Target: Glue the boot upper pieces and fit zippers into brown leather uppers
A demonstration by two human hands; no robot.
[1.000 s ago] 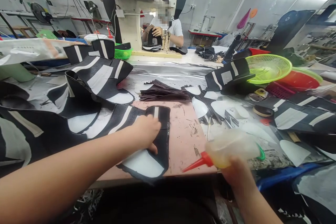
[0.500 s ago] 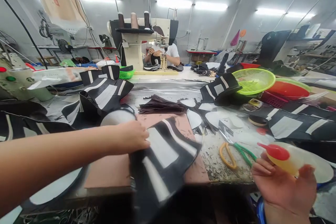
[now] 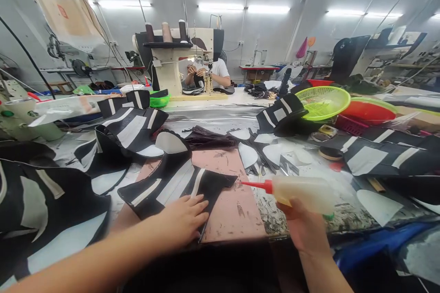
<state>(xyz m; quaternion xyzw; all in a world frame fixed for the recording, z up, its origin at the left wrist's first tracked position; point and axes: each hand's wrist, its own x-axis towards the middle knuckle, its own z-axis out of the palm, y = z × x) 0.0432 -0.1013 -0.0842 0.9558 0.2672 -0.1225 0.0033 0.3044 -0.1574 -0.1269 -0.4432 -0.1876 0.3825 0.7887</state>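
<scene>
At lower right, the right hand [image 3: 304, 222] holds a translucent bottle [image 3: 305, 192], partly hiding a green item [image 3: 329, 216]; the left hand [image 3: 185, 220] lies spread on a striped panel [image 3: 185, 184].

left grip [image 3: 189, 219]: bare | right grip [image 3: 303, 220]: bare | left forearm [image 3: 99, 256]: bare, long, tapering | right forearm [image 3: 325, 268]: bare

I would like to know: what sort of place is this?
It is probably a sewing workshop, perhaps for footwear. A sewing machine carrying thread spools stands ahead, and a black panel with pale strips lies under the left hand.
</scene>
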